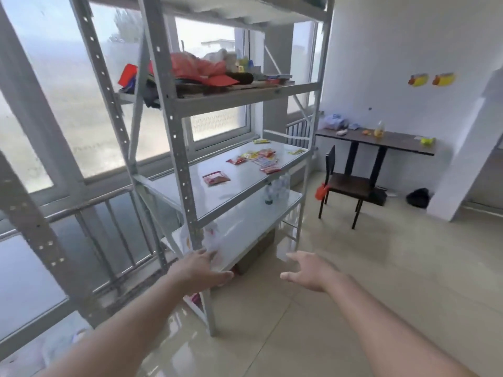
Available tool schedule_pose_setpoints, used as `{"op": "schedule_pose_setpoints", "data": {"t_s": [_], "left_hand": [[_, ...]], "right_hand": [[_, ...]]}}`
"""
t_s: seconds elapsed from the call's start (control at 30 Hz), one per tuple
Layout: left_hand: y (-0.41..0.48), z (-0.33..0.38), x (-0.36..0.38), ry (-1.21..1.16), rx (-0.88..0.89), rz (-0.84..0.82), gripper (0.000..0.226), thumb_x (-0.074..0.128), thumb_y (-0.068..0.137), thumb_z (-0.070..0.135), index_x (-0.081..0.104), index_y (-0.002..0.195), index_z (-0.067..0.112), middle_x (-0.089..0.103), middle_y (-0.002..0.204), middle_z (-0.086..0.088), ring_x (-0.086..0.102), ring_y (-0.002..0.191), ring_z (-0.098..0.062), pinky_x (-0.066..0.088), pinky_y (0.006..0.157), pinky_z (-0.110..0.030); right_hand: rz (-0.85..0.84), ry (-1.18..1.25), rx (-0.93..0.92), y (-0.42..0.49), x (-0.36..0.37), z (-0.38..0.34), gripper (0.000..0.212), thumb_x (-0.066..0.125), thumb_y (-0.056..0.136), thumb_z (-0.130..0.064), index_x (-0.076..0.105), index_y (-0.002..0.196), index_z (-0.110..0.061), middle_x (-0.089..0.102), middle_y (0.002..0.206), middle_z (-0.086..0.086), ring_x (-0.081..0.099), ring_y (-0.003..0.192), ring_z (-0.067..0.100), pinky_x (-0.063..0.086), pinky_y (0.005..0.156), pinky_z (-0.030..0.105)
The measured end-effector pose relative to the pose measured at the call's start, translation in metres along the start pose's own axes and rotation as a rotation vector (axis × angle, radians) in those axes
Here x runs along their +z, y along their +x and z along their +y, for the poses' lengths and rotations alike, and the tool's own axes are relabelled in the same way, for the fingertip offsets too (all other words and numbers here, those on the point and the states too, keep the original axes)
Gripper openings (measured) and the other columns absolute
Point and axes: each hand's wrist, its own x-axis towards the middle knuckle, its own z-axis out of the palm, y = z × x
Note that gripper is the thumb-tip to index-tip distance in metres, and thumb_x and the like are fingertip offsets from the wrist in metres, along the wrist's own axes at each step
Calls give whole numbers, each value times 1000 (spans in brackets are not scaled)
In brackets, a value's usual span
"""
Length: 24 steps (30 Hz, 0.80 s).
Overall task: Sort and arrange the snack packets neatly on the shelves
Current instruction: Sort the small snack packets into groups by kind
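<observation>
On the middle shelf (245,180) of the grey metal rack (174,126) lie the snack packets (262,160), flat and scattered. Counting: one red packet (216,178) sits alone at the near end, and farther along is a loose cluster of about five in red, yellow and white. Two yellow packets lie apart, one at the far edge (261,141) and one at the right end (295,151). Their printing is too blurred to read.

Both hands are well below the packets and nearer, touching none of them. The left hand (201,270) is open, fingers straight, laid against the near front corner of the lower shelf (253,221), just beside a crinkled white wrapper (212,238). The right hand (307,270) hangs in the air to the right of that corner, fingers spread and relaxed, holding nothing.

Farther along the lower shelf stands a small group of clear bottles (275,189). Up on the next shelf, a red bag (196,66) tops a heap of clutter. Off to the right are one dark chair (345,186), one dark table (381,140) and two yellow stickers (417,78) on the wall.
</observation>
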Motion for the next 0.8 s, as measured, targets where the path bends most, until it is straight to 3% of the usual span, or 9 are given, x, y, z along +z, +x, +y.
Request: {"op": "schedule_pose_setpoints", "data": {"t_s": [0.23, 0.37, 0.57, 0.8], "left_hand": [[96, 78, 0, -48, -11, 6, 96, 48, 76, 80, 23, 154, 30, 23, 161, 0, 20, 147, -23, 22, 118, -42], [157, 94, -15, 9, -59, 32, 105, 39, 63, 88, 23, 153, 35, 25, 160, 1, 16, 148, -28, 16, 118, -52], [286, 106, -38, -68, -75, 36, 93, 49, 76, 79, 22, 153, 34, 22, 161, 5, 22, 147, -21, 24, 117, -43], [462, 138, -66, -99, -46, 13, 95, 49, 74, 82, 23, 153, 34, 24, 160, 4, 25, 145, -21, 29, 115, -43]], "right_hand": [[-20, -51, 14, 69, -64, 88, 75, 56, 85, -61, 31, 150, -32, 28, 158, -5, 30, 143, 17, 29, 112, 35], [-19, -34, -3, 128, -94, 113, 74, 55, 86, -59, 30, 150, -31, 24, 159, -3, 25, 145, 18, 26, 115, 37], [-25, -21, -30, 249, -128, 139, 78, 57, 83, -61, 32, 150, -29, 28, 158, -3, 28, 144, 18, 26, 116, 39], [-82, -74, -7, 394, -193, 180, 72, 57, 89, -52, 31, 151, -25, 29, 157, -2, 28, 143, 18, 25, 114, 33]]}}
